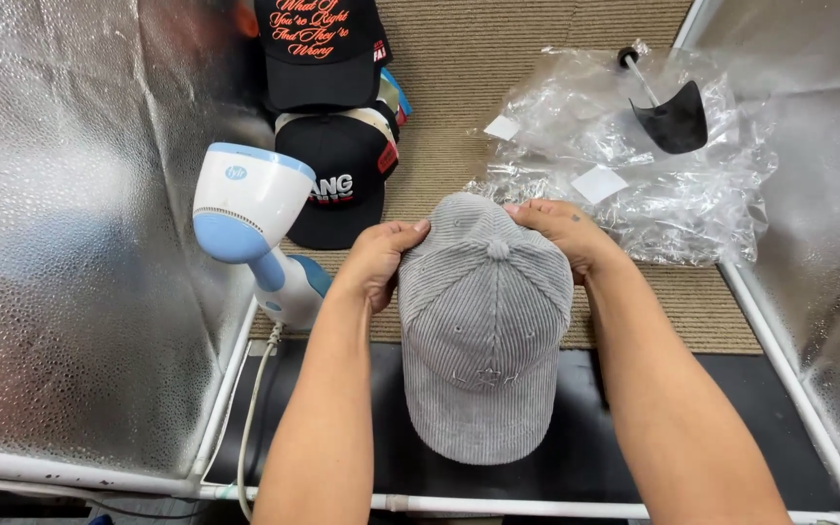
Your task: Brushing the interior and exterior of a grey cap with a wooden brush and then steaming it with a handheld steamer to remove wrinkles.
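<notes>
A grey corduroy cap [483,331] lies in the middle of the view, its brim pointing toward me and its crown over the tan mat [459,87]. My left hand [378,261] grips the back left edge of the crown. On the back right edge, my right hand [566,233] grips it too, fingers curled over the fabric. Both forearms reach in from the bottom of the view.
A white and blue handheld steamer [250,219] stands left of the cap, its cord trailing down. Black caps [328,117] with lettering are stacked behind it. Crumpled clear plastic bags [634,165] and a black scoop-shaped insert [675,119] lie at the back right. Silver foil panels [70,243] flank both sides.
</notes>
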